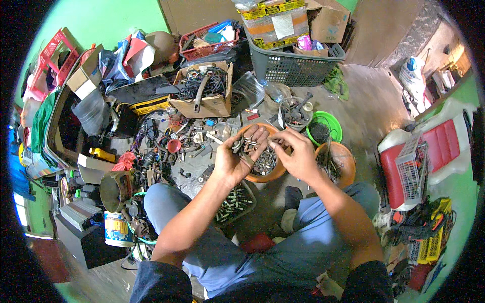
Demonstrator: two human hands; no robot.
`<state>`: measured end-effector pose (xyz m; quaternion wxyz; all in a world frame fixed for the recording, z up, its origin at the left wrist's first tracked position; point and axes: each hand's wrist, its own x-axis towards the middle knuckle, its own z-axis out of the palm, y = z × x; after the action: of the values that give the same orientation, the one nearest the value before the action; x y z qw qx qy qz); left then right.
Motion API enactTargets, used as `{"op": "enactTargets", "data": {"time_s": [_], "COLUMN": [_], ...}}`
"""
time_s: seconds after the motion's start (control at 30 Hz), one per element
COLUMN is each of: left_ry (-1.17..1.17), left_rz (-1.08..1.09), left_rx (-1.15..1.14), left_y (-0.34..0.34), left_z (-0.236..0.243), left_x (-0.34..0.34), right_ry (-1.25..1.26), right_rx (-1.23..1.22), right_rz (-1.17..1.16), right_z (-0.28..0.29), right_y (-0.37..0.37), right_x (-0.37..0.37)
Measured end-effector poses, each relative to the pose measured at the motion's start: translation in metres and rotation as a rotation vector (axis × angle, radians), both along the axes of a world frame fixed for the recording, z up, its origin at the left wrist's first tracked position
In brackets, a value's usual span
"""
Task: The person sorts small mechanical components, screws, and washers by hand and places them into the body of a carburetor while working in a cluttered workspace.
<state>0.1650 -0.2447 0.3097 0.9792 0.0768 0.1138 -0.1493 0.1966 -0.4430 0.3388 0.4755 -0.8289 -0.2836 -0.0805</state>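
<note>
My left hand [231,160] is palm up and cupped, with a small heap of metal screws [249,145] lying on the palm and fingers. Close beside its fingertips, my right hand [299,155] has thumb and forefinger pinched together. Whatever sits in that pinch is too small to make out. Both hands are above an orange bowl [267,179] that holds many small metal pieces [265,162]. Below my left forearm, a tray of short metal fittings [235,204] is partly hidden by the arm and my leg.
To the right stand an orange basin [348,162] and a green basin [337,126]. Loose parts [174,146] litter the floor at left. Farther back are a cardboard box [214,107] of cables and a dark crate [288,70]. A red cushioned seat [442,144] lies far right.
</note>
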Motion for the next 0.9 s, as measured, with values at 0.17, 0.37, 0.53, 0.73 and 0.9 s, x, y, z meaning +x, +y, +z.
{"op": "enactTargets", "data": {"time_s": [0.17, 0.37, 0.53, 0.73, 0.9], "left_ry": [-0.059, -0.073, -0.128, -0.241, -0.283], "left_rz": [0.003, 0.017, -0.003, -0.066, -0.099], "left_rx": [0.027, 0.029, -0.054, -0.194, -0.259], "left_y": [0.001, 0.004, 0.011, 0.015, 0.013], "left_z": [-0.001, -0.001, -0.002, -0.011, -0.017], "left_x": [-0.004, -0.006, -0.009, -0.012, -0.011], "right_ry": [-0.207, -0.304, -0.286, -0.242, -0.284], "right_rx": [-0.007, -0.024, -0.046, -0.033, -0.129], "right_rz": [0.148, 0.155, 0.16, 0.155, 0.187], "right_z": [0.015, 0.02, 0.028, 0.028, 0.026], "right_y": [0.019, 0.032, 0.039, 0.043, 0.044], "right_x": [-0.012, -0.009, -0.009, -0.01, -0.009]}}
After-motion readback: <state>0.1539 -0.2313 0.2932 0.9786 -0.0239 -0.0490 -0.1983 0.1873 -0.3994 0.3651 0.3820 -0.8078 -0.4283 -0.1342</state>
